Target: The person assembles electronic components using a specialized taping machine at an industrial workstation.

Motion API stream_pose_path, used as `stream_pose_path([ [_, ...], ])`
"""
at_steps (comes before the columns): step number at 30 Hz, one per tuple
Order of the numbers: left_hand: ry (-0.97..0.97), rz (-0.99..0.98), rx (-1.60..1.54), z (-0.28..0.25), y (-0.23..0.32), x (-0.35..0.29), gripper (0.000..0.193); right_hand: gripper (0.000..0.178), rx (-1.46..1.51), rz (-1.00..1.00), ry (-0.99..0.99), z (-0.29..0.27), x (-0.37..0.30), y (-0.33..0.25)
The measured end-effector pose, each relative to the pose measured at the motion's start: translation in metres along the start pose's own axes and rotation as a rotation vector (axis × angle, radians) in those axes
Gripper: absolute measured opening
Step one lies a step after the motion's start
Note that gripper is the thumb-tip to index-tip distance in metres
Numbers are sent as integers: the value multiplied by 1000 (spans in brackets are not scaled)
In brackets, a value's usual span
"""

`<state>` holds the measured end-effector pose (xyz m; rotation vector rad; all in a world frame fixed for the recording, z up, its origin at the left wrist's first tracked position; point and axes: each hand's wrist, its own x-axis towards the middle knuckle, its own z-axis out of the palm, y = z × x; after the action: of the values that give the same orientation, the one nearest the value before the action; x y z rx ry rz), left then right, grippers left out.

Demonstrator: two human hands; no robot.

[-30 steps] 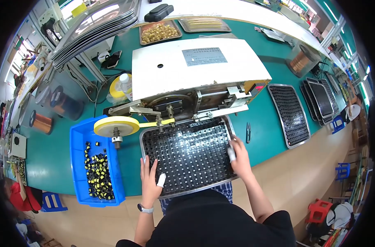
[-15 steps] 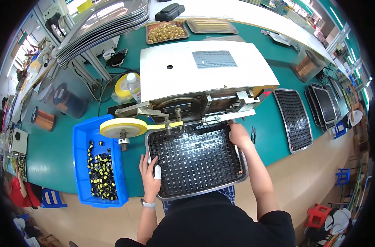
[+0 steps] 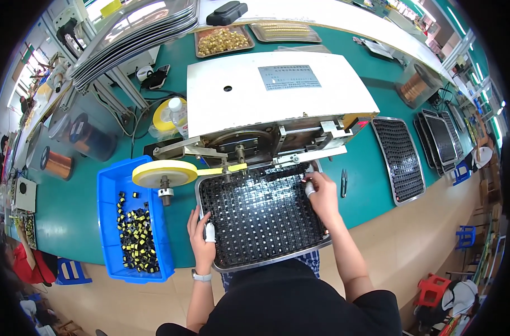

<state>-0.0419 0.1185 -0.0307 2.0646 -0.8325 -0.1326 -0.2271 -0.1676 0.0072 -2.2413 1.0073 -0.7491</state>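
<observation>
A metal-rimmed tray (image 3: 266, 264), filled with rows of small black parts, lies under the front of a white machine (image 3: 232, 106). My left hand (image 3: 201, 241), with a white finger cover on its thumb, lies along the tray's left rim, fingers stretched and apart. Over the tray's far right corner, the fingertips of my right hand (image 3: 322, 199) are pinched together. Something tiny and reddish shows at their tips, too small to name. A yellow tape roll (image 3: 164, 172) is mounted at the machine's left, its strip reaching a metal guide above the tray.
Left of the tray stands a blue bin (image 3: 105, 224) holding black-and-yellow parts. Thread snips (image 3: 344, 183) lie on the green table to the right, before another filled tray (image 3: 399, 159). A bottle (image 3: 177, 115) stands beside the machine. Wire spools (image 3: 417, 87) sit farther off.
My right hand has come back from under the machine's right front to the tray's far right corner, its fingertips now in view. The snips are uncovered. My left hand stays by the left rim.
</observation>
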Motion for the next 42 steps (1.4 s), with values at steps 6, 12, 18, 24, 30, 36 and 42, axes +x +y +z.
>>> stream_pose_path([
  [6, 16, -1, -35, 1, 0, 0, 30, 21, 180, 18, -25, 44, -2, -70],
  [12, 115, 95, 136, -2, 26, 11, 27, 19, 174, 16, 113, 71, -2, -109],
  [18, -39, 162, -209, 7, 59, 43, 31, 18, 141, -40, 176, 81, -5, -123],
  [24, -189, -21, -752, 41, 77, 58, 43, 14, 342, 9, 122, 82, -4, -125],
  [30, -199, 59, -636, 39, 90, 58, 41, 15, 425, 53, 84, 81, -3, -122],
  [36, -169, 44, -614, 42, 92, 54, 43, 14, 443, 72, 56, 79, -1, -127],
  [42, -162, 102, -564, 46, 90, 54, 44, 15, 422, 78, 59, 81, 1, -124],
])
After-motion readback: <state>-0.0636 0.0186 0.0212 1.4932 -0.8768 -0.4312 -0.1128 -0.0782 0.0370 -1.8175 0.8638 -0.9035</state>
